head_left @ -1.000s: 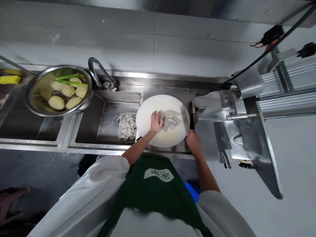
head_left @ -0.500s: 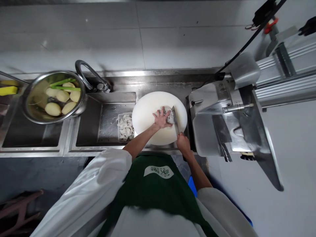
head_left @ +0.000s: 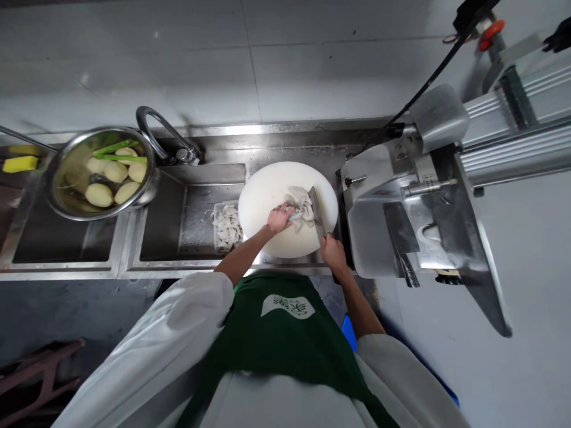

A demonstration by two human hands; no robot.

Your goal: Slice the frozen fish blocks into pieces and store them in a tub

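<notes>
A round white cutting board (head_left: 263,187) bears a loose pile of pale, greyish-white sliced food (head_left: 303,208). At the pile's left edge is my left hand (head_left: 279,218), its fingers drawn together on some of the slices. My right hand (head_left: 332,251) grips the handle of a cleaver (head_left: 317,215) near the board's lower right edge. The cleaver's blade stands on the board along the right side of the pile. Left of the board, a clear plastic container (head_left: 216,238) holds more pale pieces.
A steel bowl (head_left: 52,196) with peeled potatoes and green stalks sits on the left, beside a faucet (head_left: 154,122). At the right stands a metal slicing machine (head_left: 370,238) with another cleaver (head_left: 400,229) on it. Further left lies a yellow sponge (head_left: 20,164).
My left hand has moved left from on top of the food, and its spread fingers have drawn together. The slices now lie loose and more spread out. The cleaver has barely moved.
</notes>
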